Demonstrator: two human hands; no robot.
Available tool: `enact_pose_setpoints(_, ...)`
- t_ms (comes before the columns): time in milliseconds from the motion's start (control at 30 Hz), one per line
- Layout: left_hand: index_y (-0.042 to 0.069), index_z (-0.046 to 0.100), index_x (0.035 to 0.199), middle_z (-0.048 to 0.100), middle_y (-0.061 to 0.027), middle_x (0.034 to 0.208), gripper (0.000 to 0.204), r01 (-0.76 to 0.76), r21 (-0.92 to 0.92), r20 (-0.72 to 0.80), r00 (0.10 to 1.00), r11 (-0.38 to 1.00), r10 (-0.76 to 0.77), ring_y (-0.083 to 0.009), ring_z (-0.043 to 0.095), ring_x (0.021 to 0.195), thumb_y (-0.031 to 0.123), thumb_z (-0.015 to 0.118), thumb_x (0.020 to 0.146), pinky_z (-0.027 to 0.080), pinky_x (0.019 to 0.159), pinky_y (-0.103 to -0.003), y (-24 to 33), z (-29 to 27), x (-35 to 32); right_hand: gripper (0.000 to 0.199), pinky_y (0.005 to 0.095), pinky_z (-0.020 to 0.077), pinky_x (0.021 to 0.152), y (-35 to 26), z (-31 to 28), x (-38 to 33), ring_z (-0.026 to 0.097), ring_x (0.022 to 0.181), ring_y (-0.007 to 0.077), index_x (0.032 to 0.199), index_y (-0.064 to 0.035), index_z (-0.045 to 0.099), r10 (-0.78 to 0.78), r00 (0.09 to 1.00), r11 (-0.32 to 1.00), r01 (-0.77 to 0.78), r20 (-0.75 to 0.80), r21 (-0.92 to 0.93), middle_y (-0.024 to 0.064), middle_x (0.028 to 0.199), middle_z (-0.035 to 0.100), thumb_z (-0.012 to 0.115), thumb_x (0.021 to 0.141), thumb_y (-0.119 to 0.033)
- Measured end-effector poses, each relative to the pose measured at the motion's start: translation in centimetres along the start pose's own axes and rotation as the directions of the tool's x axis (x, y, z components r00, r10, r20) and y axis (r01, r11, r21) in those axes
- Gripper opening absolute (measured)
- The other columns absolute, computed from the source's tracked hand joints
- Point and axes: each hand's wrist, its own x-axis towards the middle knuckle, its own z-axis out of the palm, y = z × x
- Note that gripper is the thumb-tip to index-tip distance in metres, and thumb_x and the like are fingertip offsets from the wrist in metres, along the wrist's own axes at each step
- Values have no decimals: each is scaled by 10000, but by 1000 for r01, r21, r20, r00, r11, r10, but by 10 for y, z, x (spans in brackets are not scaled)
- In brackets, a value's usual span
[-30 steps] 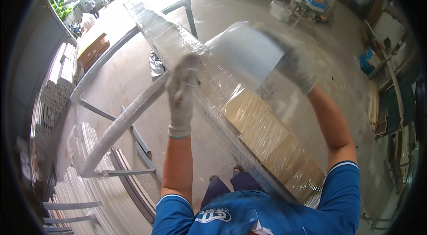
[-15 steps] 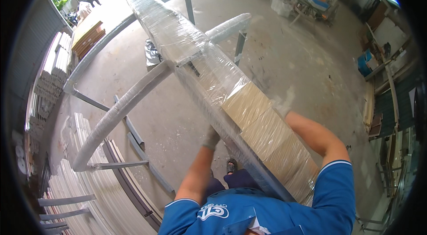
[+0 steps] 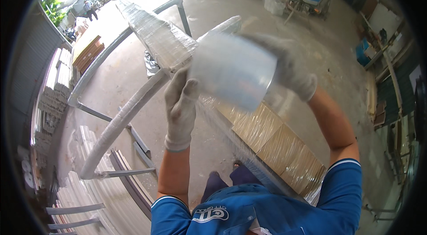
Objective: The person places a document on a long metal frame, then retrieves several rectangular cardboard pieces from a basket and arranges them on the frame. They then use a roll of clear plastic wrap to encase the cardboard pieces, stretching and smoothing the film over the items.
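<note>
Between my two gloved hands, above the long wrapped bundle, is a roll of clear stretch film [image 3: 231,72], blurred by motion. My left hand [image 3: 180,108] grips its left end, thumb toward me. Around the right end is my right hand [image 3: 291,68], its fingers smeared and partly hidden. The bundle [image 3: 284,146] runs from beside my body to the far left, covered in shiny film. Its near part shows tan cardboard through the film. It rests across a stand with padded, film-wrapped arms [image 3: 129,117].
Long white profiles [image 3: 98,190] lie stacked at the lower left, near grey metal bars [image 3: 75,209]. Brown boards [image 3: 89,52] are piled at the far left, with a person [image 3: 90,9] beyond. A cluttered work stand [image 3: 307,1] stands at the far right.
Both hands have risen from the two sides of the bundle to above it. The film roll, not visible before, now shows between them. My view has shifted slightly.
</note>
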Motion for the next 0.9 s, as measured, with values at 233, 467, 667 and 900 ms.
enact_pose_setpoints(233,18,433,1474,513,-91,1422,496,553,3,-293,797,833,-528,-231,475,1326,245,514,1041,393,1118,-408,-154,-58,-123,481,349,591,685,106,15,-120,706,738,259,1169,-54,633,309,880,837,-72,361,-543,112,833,694,795,776,-277)
enact_pose_setpoints(467,33,368,1523,487,-107,1484,599,596,-740,35,496,311,-867,-230,492,1324,303,557,1023,433,1083,-362,-272,6,-229,494,426,570,815,67,123,-214,695,902,327,1270,-76,587,377,400,910,-330,835,-253,161,1001,701,734,835,-256)
enact_pose_setpoints(667,-50,654,1220,728,-63,1000,354,704,65,-108,710,708,-696,-168,677,939,139,615,924,515,913,-331,-148,-76,-240,610,443,544,904,57,34,-160,674,1052,328,1415,-115,516,421,555,905,-308,718,-293,154,1153,689,727,850,-208)
enact_pose_setpoints(900,-64,678,1114,737,-148,1031,644,306,-211,-324,874,928,-362,-265,720,907,408,866,720,593,762,-353,38,-27,-177,861,406,523,996,-54,-56,-75,615,1228,311,1485,-25,431,55,917,898,-219,396,382,216,1363,593,822,757,-267)
